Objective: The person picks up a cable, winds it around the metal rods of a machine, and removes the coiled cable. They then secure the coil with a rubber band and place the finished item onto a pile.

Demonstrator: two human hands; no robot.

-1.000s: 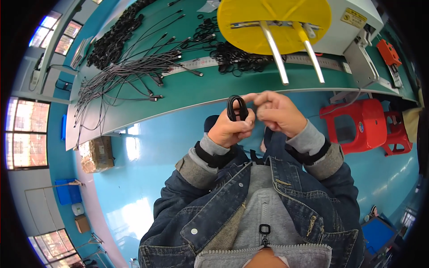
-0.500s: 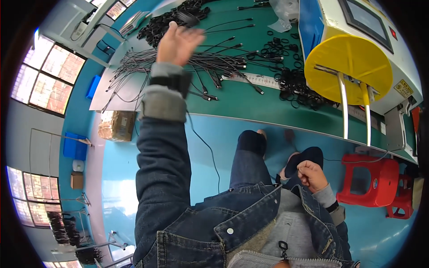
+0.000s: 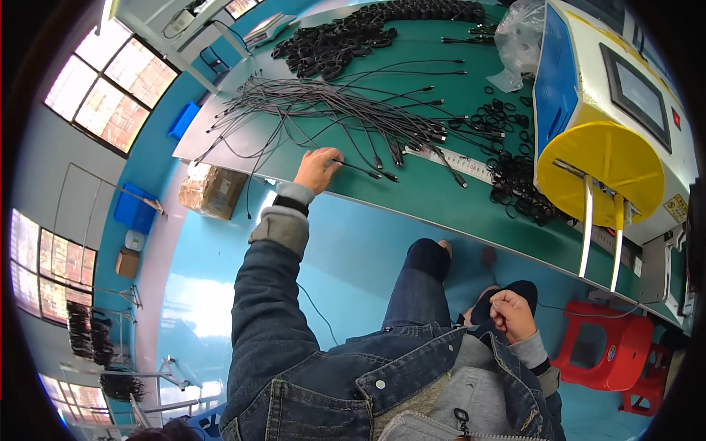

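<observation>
The left hand point(image 3: 318, 168) rests over the desk's point(image 3: 434, 202) near edge, toward its left end, fingers bent close about a dark cable point(image 3: 360, 170); whether they are clamped on it, I cannot tell. That cable lies on the near side of a loose heap of cables point(image 3: 316, 103) spread across the desk's left half, its visible part pointing toward the right end, and a grip at this outer side probably keeps the hand out of the tangle. Many plugs in the heap face the same way, which seems to leave their ends easy to pick out. The right hand point(image 3: 512, 314) is off the desk, in front of the body, fingers curled together with nothing visible in them, perhaps because one hand suffices here. Black coils point(image 3: 331, 55) are piled along the far edge, apparently to stay apart from the loose lengths. Small black loops point(image 3: 518, 187) lie between the heap and the white-and-blue machine point(image 3: 562, 81) at the right end, partly covering a ruler strip point(image 3: 471, 165).
</observation>
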